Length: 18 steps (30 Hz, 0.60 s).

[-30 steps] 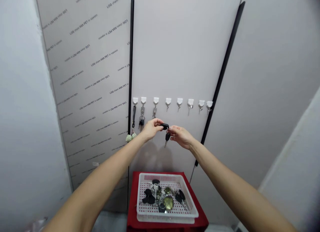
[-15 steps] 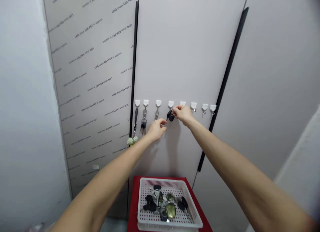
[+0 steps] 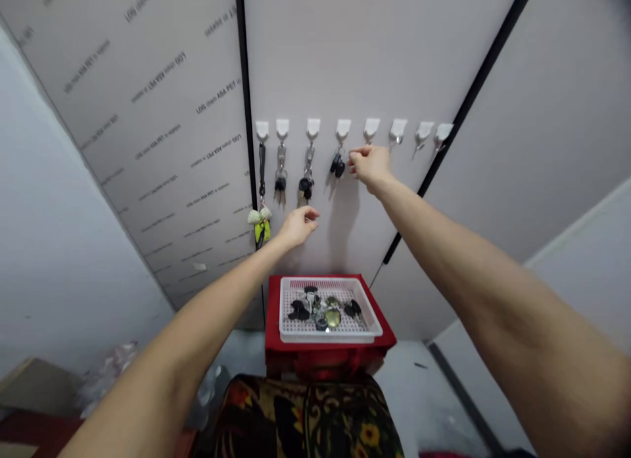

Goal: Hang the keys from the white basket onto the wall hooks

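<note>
A bunch of black-headed keys (image 3: pixel 338 165) hangs from the fourth white hook (image 3: pixel 343 129) on the panel. Just right of it is my right hand (image 3: pixel 371 167), its bent fingers slightly apart and holding nothing that I can see. Lower down, my left hand (image 3: pixel 298 227) is open and empty, thumb and fingers apart. Above it, a key bunch with a round black fob (image 3: pixel 305 187) hangs from the third hook. Another key bunch (image 3: pixel 280 182) hangs on the second hook. From the first hook hangs a black strap (image 3: pixel 262 169) with a green-and-yellow charm (image 3: pixel 261 225).
Several bare white hooks (image 3: pixel 424 133) continue to the right. Below stands a white plastic basket (image 3: pixel 328 338) holding loose keys and a round gold-coloured piece (image 3: pixel 332 318). It rests on a red stand (image 3: pixel 384 330). A patterned cloth (image 3: pixel 305 418) is nearest me. Dark vertical strips (image 3: pixel 245 64) edge the panel.
My view has tilted downward. My right hand has let go of the keys, which now hang on the fourth hook. My left hand has moved down away from them.
</note>
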Each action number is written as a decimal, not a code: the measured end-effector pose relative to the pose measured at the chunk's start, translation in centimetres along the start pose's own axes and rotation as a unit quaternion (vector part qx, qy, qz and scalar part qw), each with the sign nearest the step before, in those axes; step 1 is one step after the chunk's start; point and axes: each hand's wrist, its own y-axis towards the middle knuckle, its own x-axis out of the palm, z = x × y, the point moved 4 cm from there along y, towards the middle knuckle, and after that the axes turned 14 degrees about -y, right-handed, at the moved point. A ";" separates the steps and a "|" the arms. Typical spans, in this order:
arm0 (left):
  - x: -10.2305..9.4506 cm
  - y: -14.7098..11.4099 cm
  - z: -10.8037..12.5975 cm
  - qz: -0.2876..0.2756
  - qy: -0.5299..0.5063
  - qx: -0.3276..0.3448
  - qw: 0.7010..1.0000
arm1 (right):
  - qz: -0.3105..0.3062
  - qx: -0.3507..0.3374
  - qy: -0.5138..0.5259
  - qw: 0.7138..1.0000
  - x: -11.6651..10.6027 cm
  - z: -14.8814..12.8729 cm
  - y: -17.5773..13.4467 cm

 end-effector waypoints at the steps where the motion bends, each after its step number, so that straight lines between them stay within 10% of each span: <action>1: 0.4 -0.8 -0.9 -0.010 0.003 -0.014 1.000 | 0.005 -0.006 0.002 1.000 0.0 0.7 -1.3; 9: 4.9 -8.7 -8.8 -0.125 0.081 -0.126 0.981 | -0.349 -0.096 -0.126 0.924 7.8 6.6 -19.5; 18: 6.1 -11.3 -9.8 -0.166 0.113 -0.146 0.969 | -0.387 -0.216 -0.284 0.850 11.8 7.7 -23.3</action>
